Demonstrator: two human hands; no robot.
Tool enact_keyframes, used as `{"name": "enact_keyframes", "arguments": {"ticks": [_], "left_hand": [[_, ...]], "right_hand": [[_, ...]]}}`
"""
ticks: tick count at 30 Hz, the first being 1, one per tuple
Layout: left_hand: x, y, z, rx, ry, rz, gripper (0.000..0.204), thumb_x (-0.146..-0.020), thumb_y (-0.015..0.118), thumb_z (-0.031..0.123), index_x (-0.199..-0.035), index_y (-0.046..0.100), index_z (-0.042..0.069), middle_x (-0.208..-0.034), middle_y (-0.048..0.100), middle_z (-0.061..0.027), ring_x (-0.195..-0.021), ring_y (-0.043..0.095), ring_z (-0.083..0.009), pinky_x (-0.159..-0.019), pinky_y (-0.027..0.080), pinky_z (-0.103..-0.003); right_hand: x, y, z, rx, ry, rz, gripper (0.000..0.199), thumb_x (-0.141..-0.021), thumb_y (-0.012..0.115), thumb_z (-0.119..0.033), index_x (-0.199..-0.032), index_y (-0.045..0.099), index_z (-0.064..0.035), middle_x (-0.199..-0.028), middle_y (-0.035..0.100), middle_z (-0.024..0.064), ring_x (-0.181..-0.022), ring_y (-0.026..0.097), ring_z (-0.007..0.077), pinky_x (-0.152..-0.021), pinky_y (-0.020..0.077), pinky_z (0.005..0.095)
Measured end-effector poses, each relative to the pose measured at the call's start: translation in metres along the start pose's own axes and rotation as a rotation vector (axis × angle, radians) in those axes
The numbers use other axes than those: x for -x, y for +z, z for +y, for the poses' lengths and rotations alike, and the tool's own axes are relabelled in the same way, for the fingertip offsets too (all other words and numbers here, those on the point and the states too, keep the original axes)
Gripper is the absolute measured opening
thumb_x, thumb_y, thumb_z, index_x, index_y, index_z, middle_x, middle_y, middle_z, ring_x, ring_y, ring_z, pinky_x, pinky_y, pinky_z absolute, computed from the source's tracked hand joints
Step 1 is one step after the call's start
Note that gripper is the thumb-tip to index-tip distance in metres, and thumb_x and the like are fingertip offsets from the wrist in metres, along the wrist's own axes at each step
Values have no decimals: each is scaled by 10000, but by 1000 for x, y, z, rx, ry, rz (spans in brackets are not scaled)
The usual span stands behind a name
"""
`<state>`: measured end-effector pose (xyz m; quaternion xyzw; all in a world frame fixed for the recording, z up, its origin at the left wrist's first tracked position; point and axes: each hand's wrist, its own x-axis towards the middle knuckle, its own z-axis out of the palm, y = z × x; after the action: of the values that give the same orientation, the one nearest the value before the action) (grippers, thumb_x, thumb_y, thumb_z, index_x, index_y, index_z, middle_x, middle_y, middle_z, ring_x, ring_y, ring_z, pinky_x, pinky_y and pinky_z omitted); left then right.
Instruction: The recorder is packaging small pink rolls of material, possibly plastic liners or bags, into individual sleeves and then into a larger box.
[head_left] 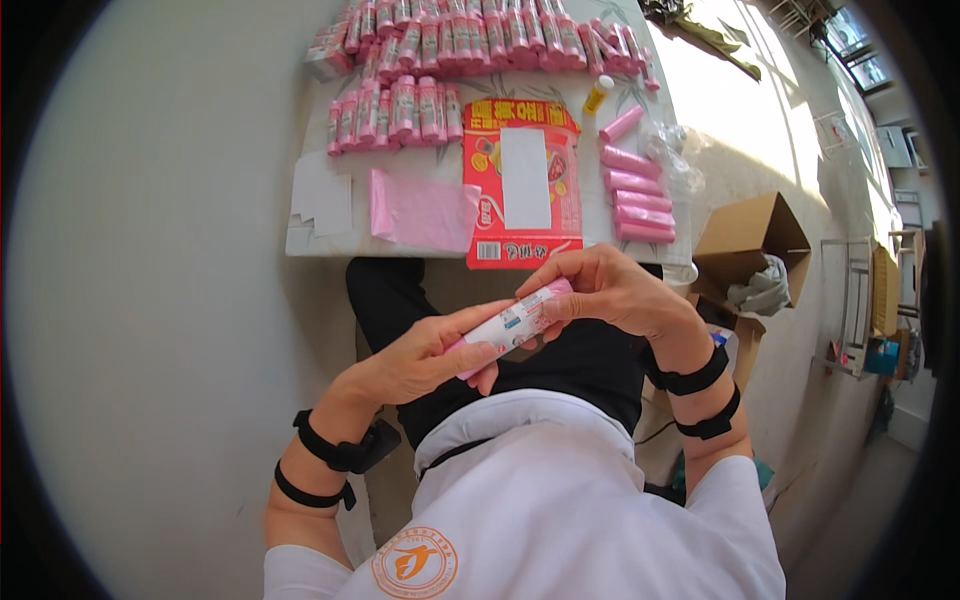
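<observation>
Above my lap, a pink plastic bag roll wrapped in a white printed paper label is held between both hands, tilted up to the right. My left hand is closed round its lower left end, thumb along the label. The fingers and thumb of my right hand grip the upper right end. Just beyond, at the table's near edge, lies a red printed cardboard sheet with a blank white paper strip on it. A flat pink plastic sheet is left of it.
Many labelled pink rolls are stacked across the back of the table. Several unlabelled pink rolls lie at the right, below a yellow glue stick. White papers sit at the left; an open cardboard box stands right.
</observation>
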<state>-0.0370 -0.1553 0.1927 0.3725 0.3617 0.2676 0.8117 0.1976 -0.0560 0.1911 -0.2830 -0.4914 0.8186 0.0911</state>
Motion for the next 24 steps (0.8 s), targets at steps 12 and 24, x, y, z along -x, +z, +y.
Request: {"name": "enact_keyframes", "arguments": {"ticks": [12,24], "left_hand": [[-75,-87,-55,-78,552,705,549,-934,534,97,-1434,314,39,-1221,474,-76,-1036,509,-146,-898,433,-275],[-63,-218,-34,-75,499,1181,416,-909,535,64,-1307,439,-13,-1260,449,-119,-916,589,-173,-825,493,-279]], "right_hand": [[-139,14,39,-90,-10,503,382,-861,667,-341,-1068,641,-21,-938,640,37,-775,569,90,-696,464,232],[-351,-57,-22,670,-104,765,418,-719,758,-382,-753,705,31,-632,629,67,-585,575,140,-577,448,319]]}}
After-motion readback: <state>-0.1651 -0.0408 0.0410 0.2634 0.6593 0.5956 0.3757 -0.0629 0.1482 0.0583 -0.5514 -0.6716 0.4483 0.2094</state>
